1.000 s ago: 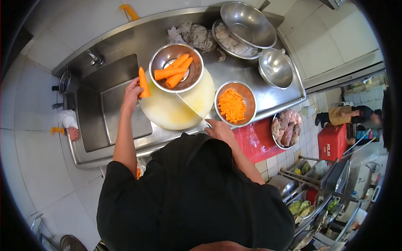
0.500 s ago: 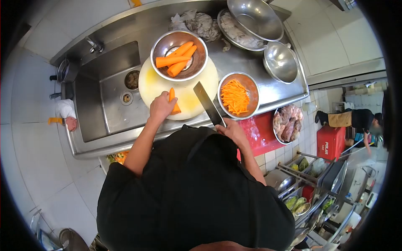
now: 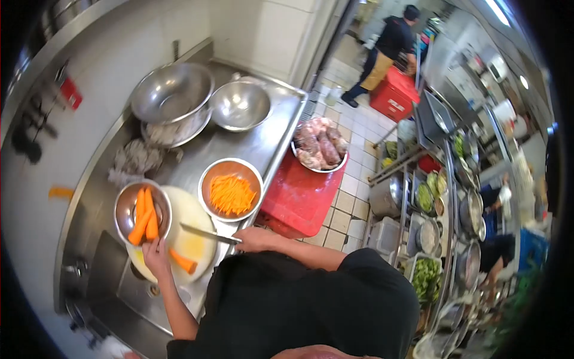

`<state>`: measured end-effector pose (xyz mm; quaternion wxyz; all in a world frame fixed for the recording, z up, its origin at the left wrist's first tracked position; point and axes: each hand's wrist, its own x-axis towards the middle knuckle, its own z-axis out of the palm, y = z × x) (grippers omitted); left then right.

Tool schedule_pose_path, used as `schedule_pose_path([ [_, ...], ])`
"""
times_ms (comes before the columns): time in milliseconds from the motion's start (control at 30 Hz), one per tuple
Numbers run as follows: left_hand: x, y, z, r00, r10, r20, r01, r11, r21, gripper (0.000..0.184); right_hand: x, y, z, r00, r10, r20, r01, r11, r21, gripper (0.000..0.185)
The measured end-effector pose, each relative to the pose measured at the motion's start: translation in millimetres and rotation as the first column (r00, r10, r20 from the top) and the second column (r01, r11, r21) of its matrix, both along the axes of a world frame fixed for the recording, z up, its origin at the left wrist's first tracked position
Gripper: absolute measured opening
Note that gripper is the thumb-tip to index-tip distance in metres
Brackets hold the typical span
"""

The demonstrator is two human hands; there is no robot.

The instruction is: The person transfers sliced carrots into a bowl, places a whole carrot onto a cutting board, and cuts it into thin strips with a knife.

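My left hand [image 3: 156, 258] is closed at the near rim of a metal bowl [image 3: 123, 206] that holds several peeled carrots [image 3: 141, 226]; the fingertips are partly hidden. One carrot [image 3: 183, 261] lies loose on the round white cutting board [image 3: 204, 254], just right of that hand. In my right hand [image 3: 251, 239] is the handle of a knife [image 3: 209, 233], its blade reaching left over the board. Beyond the knife, a second metal bowl [image 3: 255, 172] contains shredded carrot [image 3: 231, 195].
Metal bowls [image 3: 240, 106] stand at the counter's far end. A bowl of meat [image 3: 323, 145] sits on a red chest [image 3: 296, 200]. The sink [image 3: 107, 281] is at lower left. A person [image 3: 391, 45] stands by a red cooler; shelves with food line the right.
The view has swung to the right. My left hand has let go of the carrot, now lying on the board, and moved to the carrot bowl. The knife stays in my right hand.
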<state>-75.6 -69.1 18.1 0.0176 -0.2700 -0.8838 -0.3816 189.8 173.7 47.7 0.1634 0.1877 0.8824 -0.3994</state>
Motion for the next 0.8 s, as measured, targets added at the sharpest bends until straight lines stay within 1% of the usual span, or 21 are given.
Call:
schedule_pose_path([
  [33,0,3,-3,0.999,-0.005,-0.047,0.007,0.999,0.053,0.027,0,-1,6,1.000,-0.008,0.005,0.008,1.000,0.007,0.044],
  [133,-6,10,-1,1.000,0.018,0.005,-0.019,0.997,0.071,0.025,0,-4,6,1.000,-0.007,0.019,0.007,1.000,0.016,0.043],
  [200,-10,15,6,0.999,0.017,-0.033,-0.017,1.000,-0.006,0.024,-1,-3,7,0.999,-0.006,0.048,0.007,1.000,-0.002,0.044],
  [267,-10,18,14,0.998,0.023,-0.051,-0.027,0.996,-0.086,0.025,-2,-1,0,0.999,0.002,0.032,-0.002,1.000,-0.014,0.045],
  [400,-10,15,18,1.000,-0.022,0.000,0.021,0.975,-0.222,0.026,-4,1,1,1.000,0.019,0.014,-0.018,1.000,-0.016,0.045],
  [433,-8,15,18,1.000,-0.021,-0.006,0.020,0.982,-0.190,0.028,-4,3,9,0.999,0.030,0.028,-0.029,0.999,-0.035,0.046],
  [500,2,14,20,1.000,-0.019,-0.013,0.017,0.992,-0.126,0.031,-6,7,9,0.998,0.059,0.024,-0.059,0.998,-0.002,0.047],
  [600,7,10,13,0.997,-0.063,0.039,0.066,0.995,-0.074,0.037,-8,11,13,0.996,0.088,0.022,-0.088,0.996,0.011,0.045],
  [700,12,12,19,0.997,-0.024,-0.068,0.015,0.993,-0.120,0.037,-10,15,20,0.994,0.111,0.004,-0.111,0.994,0.013,0.041],
  [800,7,15,19,0.998,0.011,-0.056,-0.019,0.989,-0.144,0.037,-13,20,11,0.989,0.143,-0.023,-0.143,0.990,0.017,0.041],
])
